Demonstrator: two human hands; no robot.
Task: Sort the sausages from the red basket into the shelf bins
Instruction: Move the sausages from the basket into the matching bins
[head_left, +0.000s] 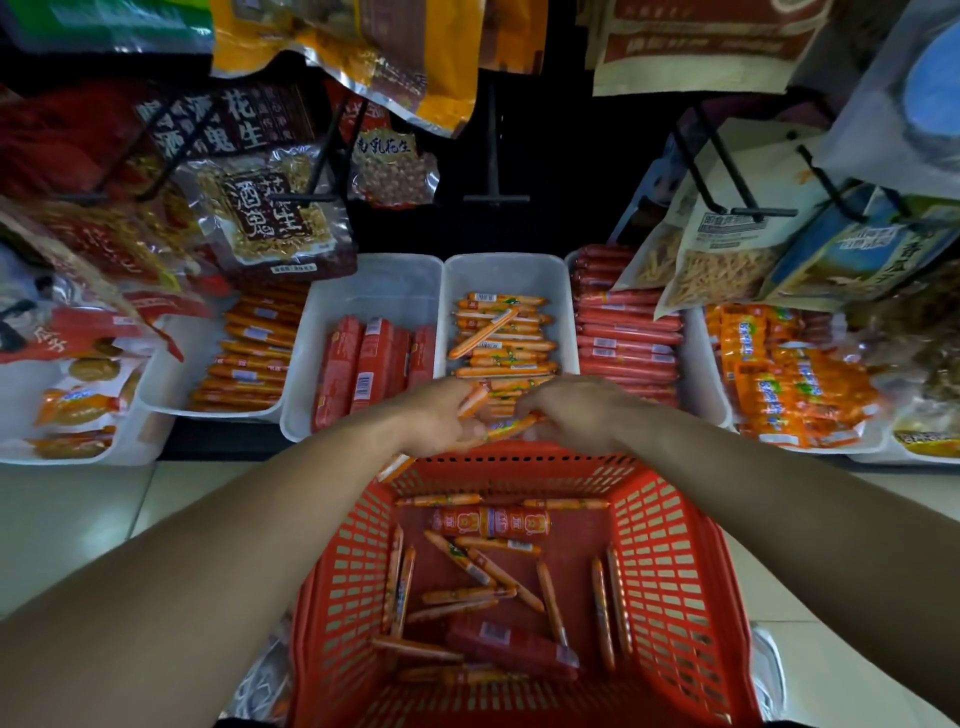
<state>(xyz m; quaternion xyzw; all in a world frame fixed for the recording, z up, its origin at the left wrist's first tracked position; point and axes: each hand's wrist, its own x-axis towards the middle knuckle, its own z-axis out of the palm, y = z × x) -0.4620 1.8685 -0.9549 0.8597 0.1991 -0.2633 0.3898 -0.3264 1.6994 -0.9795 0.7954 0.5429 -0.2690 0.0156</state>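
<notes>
Left hand grips sausages over basket rim.

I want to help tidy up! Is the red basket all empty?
No, the red basket holds many thin orange sausages and a few thick red sausages on its floor.

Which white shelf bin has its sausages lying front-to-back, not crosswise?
The white plastic bin holding red sausages, left of centre; its neighbours' sausages lie crosswise.

We see thin orange sausages scattered flat in our red basket. White shelf bins beyond hold sorted rows.
</notes>
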